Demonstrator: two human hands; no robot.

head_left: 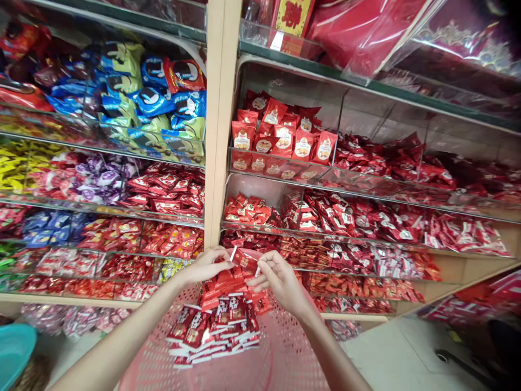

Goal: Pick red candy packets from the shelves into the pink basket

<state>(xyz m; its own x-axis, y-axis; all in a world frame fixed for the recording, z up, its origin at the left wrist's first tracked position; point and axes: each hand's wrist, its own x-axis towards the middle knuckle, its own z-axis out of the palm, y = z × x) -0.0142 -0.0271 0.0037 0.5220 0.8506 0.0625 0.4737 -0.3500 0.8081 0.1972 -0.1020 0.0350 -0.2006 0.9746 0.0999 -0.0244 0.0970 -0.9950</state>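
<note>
Head view. One red packet (243,259) is pinched at its two ends between the left hand (205,266) and the right hand (280,282). Both hands are closed narrowly on it with the fingertips. Directly beneath the hands, a heap of packets (220,323) in red and white lies in rough rows in a pink basket (293,353), whose right part shows bare mesh. As a judgement, a good many packets are already in the basket and one is in hand; whether it is coming from the heap or going to it cannot be told. Beyond the hands, clear-fronted shelf bins (366,217) stand well stocked with red sweets. Beyond the left hand, past a wooden post (217,136), lie blue wrappers (150,98). Outside the left arm sits a teal bowl (14,347).
</note>
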